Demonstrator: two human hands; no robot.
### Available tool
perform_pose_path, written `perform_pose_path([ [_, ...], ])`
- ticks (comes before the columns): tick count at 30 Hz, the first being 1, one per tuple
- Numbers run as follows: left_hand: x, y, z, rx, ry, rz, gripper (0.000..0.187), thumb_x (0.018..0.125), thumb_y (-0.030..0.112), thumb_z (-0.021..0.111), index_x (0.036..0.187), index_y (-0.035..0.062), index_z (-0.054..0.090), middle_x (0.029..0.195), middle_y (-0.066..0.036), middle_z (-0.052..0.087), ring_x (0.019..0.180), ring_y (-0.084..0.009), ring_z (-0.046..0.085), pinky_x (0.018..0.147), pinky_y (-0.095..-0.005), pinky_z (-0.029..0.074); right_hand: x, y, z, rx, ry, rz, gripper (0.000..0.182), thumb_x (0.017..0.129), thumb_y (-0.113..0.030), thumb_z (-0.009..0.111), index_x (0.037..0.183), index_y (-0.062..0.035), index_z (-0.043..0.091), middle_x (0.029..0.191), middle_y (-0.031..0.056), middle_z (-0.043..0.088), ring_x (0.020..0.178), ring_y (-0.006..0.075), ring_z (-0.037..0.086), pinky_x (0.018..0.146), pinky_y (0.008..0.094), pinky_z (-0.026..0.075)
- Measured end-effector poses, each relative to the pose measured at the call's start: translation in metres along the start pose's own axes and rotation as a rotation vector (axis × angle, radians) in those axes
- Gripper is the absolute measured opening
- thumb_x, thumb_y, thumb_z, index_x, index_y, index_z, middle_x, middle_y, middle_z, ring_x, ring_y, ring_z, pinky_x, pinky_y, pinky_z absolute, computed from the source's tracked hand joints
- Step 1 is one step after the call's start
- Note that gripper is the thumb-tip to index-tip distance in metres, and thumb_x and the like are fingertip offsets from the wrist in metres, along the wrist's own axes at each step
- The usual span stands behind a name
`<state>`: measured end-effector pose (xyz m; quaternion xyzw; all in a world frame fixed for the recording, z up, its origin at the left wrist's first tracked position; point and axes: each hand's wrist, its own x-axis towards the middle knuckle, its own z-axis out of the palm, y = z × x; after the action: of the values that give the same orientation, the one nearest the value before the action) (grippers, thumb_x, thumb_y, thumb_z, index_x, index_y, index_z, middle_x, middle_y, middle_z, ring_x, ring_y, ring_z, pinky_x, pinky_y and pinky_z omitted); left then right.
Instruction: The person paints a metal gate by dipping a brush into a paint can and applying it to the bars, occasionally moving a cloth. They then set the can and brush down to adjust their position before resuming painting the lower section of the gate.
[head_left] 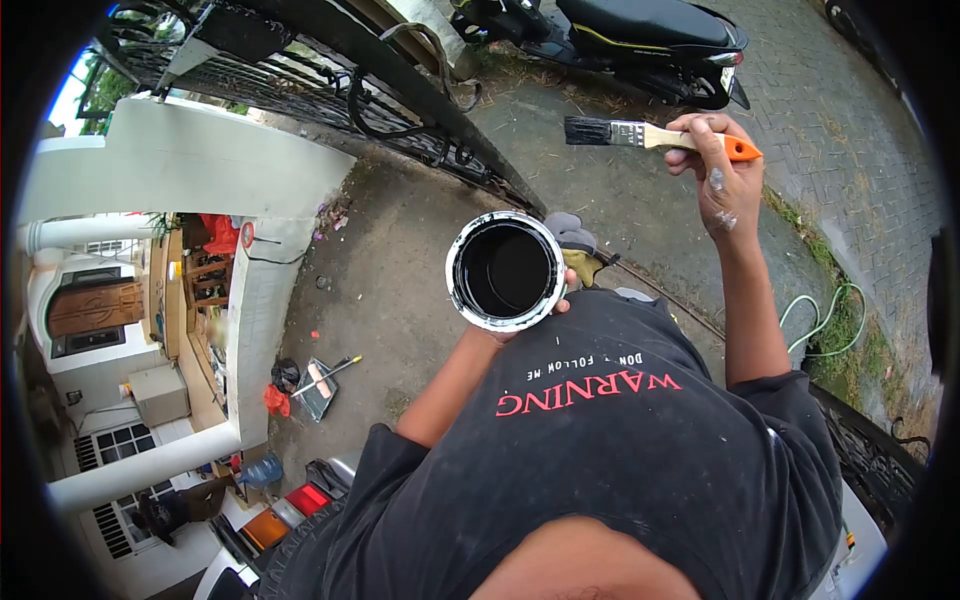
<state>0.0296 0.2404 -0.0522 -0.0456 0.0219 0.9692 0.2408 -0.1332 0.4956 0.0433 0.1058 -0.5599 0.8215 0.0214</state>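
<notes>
My left hand (566, 290) holds an open paint can (459, 262) from below, with fingertips showing at its right side. Black paint coats the can's inside, and its whitish rim is smeared with black. Up and to the right, my right hand (722, 172) grips a paintbrush (658, 136) by its wooden, orange-ended handle. The brush's bristles are black and point left, apart from the can. Pale paint spots mark the back of my right hand.
A black metal gate (400, 105) runs diagonally at upper left. Behind it stands a parked motorbike (640, 35). A roller tray (318, 392) lies on the ground at left, near a person (165, 512). A green hose (822, 325) lies at right.
</notes>
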Motion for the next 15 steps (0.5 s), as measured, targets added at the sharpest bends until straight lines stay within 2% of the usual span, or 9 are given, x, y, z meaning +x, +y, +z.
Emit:
perform_pose_path([
  [2,0.002,0.001,-0.006,0.035,0.015,-0.009,0.070,0.093,0.057,0.058,0.148,0.0155,0.047,0.135,-0.019,0.053,0.126,-0.0424,0.043,0.090,-0.0614,0.049,0.000,-0.031,0.010,0.078,-0.135,-0.059,0.020,0.100,-0.017,0.061,0.089,0.0001,0.063,0.092,0.0143,0.070,0.065,0.0134,0.068,0.057,0.0240,0.056],
  [3,0.003,-0.001,-0.005,0.035,0.035,0.025,0.069,0.094,0.057,0.055,0.147,0.0135,0.046,0.135,-0.021,0.054,0.124,-0.0446,0.048,0.088,-0.0637,0.051,-0.001,-0.045,0.017,0.119,-0.203,-0.089,0.021,0.100,-0.017,0.060,0.086,-0.0008,0.061,0.090,0.0140,0.069,0.063,0.0124,0.067,0.054,0.0227,0.055],
  [5,0.007,-0.005,-0.001,0.041,0.074,0.090,0.068,0.098,0.056,0.048,0.147,0.0095,0.043,0.135,-0.025,0.055,0.121,-0.0491,0.057,0.084,-0.0683,0.057,-0.007,-0.071,0.036,0.011,-0.336,-0.093,0.024,0.101,-0.019,0.054,0.085,-0.0009,0.057,0.086,0.0147,0.066,0.053,0.0105,0.061,0.047,0.0216,0.051],
  [6,0.008,-0.004,-0.009,0.111,0.129,0.093,0.073,0.096,0.061,0.047,0.148,0.0101,0.040,0.138,-0.025,0.053,0.120,-0.0468,0.058,0.080,-0.0655,0.060,-0.010,-0.078,0.046,-0.042,-0.401,-0.096,0.026,0.102,-0.020,0.052,0.085,-0.0009,0.055,0.084,0.0151,0.064,0.049,0.0095,0.057,0.043,0.0210,0.049],
  [9,0.012,-0.009,0.000,0.098,0.125,0.137,0.079,0.093,0.066,0.046,0.148,0.0101,0.041,0.142,-0.023,0.051,0.122,-0.0464,0.057,0.079,-0.0643,0.061,-0.018,-0.085,0.073,-0.156,-0.558,-0.145,0.024,0.098,-0.017,0.058,0.079,-0.0030,0.054,0.079,0.0118,0.063,0.046,0.0069,0.056,0.040,0.0187,0.043],
  [10,0.016,-0.006,0.003,0.110,-0.035,0.084,0.080,0.092,0.068,0.046,0.148,0.0113,0.041,0.145,-0.020,0.050,0.126,-0.0426,0.055,0.092,-0.0629,0.056,-0.017,-0.084,0.080,-0.240,-0.600,-0.194,0.025,0.097,-0.015,0.061,0.075,-0.0033,0.053,0.076,0.0102,0.063,0.048,0.0070,0.056,0.043,0.0197,0.043],
  [11,0.015,-0.007,-0.001,0.206,-0.003,0.136,0.079,0.093,0.067,0.045,0.148,0.0117,0.041,0.145,-0.020,0.049,0.128,-0.0411,0.054,0.097,-0.0609,0.054,-0.016,-0.082,0.086,-0.322,-0.642,-0.245,0.027,0.095,-0.013,0.064,0.072,-0.0036,0.053,0.073,0.0086,0.063,0.050,0.0071,0.056,0.045,0.0206,0.043],
  [13,0.013,-0.007,0.000,0.356,0.044,0.219,0.079,0.092,0.067,0.047,0.149,0.0128,0.041,0.148,-0.018,0.048,0.131,-0.0378,0.053,0.106,-0.0563,0.048,-0.015,-0.066,0.099,-0.308,-0.609,-0.395,0.031,0.089,-0.015,0.074,0.068,-0.0036,0.054,0.057,0.0041,0.052,0.050,0.0126,0.050,0.048,0.0292,0.039],
  [15,0.009,-0.008,0.004,0.464,0.077,0.277,0.083,0.088,0.070,0.050,0.150,0.0139,0.041,0.150,-0.016,0.046,0.134,-0.0341,0.050,0.114,-0.0511,0.041,-0.015,-0.060,0.104,-0.329,-0.636,-0.379,0.032,0.087,-0.015,0.076,0.067,-0.0039,0.054,0.057,0.0052,0.051,0.049,0.0151,0.051,0.048,0.0294,0.039],
])
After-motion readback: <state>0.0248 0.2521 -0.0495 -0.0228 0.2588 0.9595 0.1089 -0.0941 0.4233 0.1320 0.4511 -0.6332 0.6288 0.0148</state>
